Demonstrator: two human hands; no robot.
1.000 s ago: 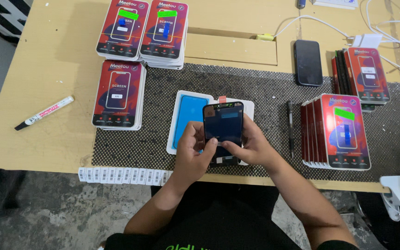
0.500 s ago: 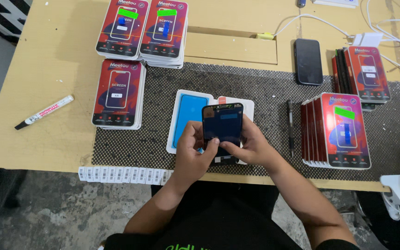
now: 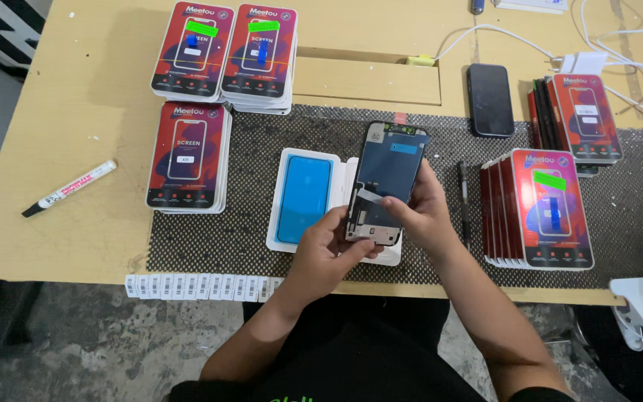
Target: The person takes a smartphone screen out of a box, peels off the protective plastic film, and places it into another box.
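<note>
Honestly, that phone screen panel (image 3: 385, 182) looks precarious: left hand (image 3: 329, 249) pinches its bottom edge, right hand (image 3: 418, 208) grips its side; a slip drops it onto the white tray (image 3: 280, 223) beneath.

Red boxes (image 3: 187, 155), black dotted mat (image 3: 277, 141), blue film (image 3: 304, 199)

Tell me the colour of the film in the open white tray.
Bright blue film, seen in the head view, inside the white tray.

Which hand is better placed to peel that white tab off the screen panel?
Right hand: its fingertips already pinch the white tab; the left hand grips the screen panel at its lower edge, steadying it.
</note>
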